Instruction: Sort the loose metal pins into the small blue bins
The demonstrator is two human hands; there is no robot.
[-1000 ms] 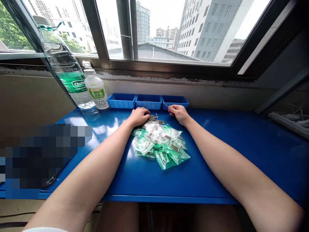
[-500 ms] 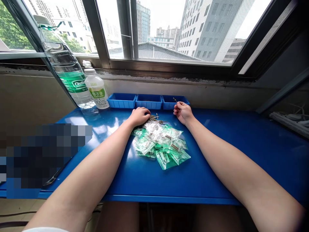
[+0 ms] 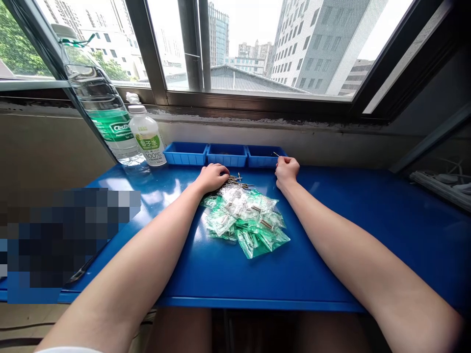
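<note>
My right hand [image 3: 287, 169] is closed in a pinch on a thin metal rod [image 3: 275, 154], whose exact kind is too small to make out. The rod's tip points left over the right-hand blue bin [image 3: 265, 158]. Resting on the table, my left hand [image 3: 212, 177] has its thumb a little apart from its curved fingers and holds nothing that I can see. Beside its fingertips lies a loose heap of thin gold and dark metal rods [image 3: 239, 182]. Nearer to me is a pile of clear and green plastic packets [image 3: 253, 220], some with metal pieces inside.
Two more blue bins [image 3: 186, 155] stand in the same row against the wall. Left of them are a small white-capped bottle [image 3: 149, 139] and a large water bottle [image 3: 106, 113]. A blurred dark area covers the left table edge. A power strip [image 3: 441, 184] lies far right.
My right hand has shifted a little to the right and turned, with the metal rod still pinched in it. My left hand and the packets have stayed where they were.
</note>
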